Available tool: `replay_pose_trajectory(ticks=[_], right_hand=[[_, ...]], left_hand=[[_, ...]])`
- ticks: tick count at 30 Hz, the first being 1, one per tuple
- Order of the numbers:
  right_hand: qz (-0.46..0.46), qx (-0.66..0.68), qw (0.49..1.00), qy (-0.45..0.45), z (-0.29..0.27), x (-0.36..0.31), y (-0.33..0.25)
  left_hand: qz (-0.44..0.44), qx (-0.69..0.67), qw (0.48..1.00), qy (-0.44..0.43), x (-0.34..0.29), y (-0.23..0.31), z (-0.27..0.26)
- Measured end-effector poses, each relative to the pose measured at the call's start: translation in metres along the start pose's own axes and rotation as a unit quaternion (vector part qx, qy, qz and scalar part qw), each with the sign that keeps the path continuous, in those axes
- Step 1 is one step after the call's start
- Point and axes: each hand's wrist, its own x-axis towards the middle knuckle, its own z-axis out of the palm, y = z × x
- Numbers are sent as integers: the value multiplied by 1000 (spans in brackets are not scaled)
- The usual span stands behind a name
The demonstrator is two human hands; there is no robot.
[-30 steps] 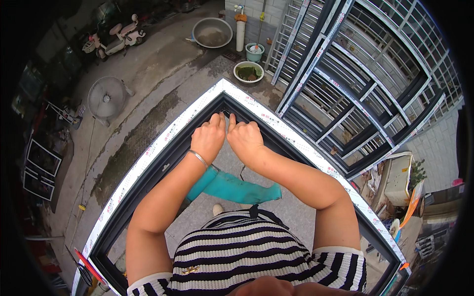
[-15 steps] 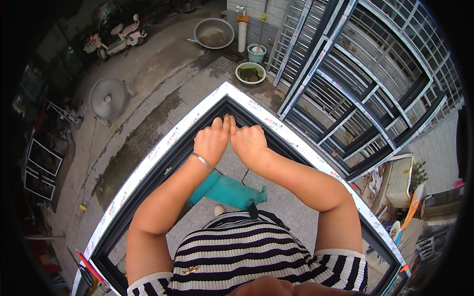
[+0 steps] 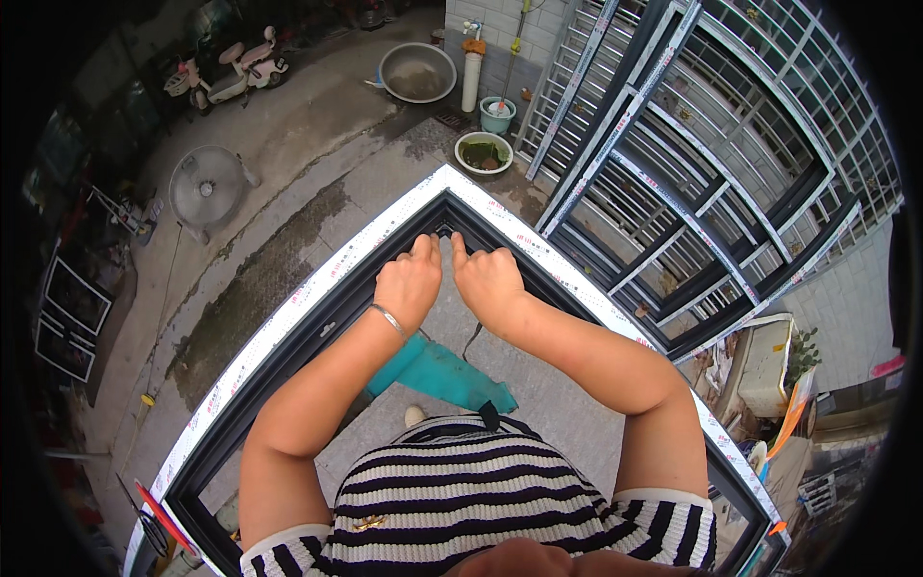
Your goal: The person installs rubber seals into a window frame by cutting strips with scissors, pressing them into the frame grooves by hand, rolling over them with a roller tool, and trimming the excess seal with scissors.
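Both hands at frame corner, just ahead of the fingers. Left hand and right hand equally near, fingers curled, pressing the inner edge.

Your left hand and right hand rest side by side at the window frame's far corner. A basin sits beyond it, stacked frames right.
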Motion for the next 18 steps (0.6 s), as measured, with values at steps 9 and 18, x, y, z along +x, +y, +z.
replay_pose_trajectory(ticks=[9,18], right_hand=[[21,-4,999,-41,0,6,-4],[6,-10,999,-37,-13,2,-2]], left_hand=[[-7,7,1000,28,-8,4,4],[-9,-15,1000,11,-14,0,5]])
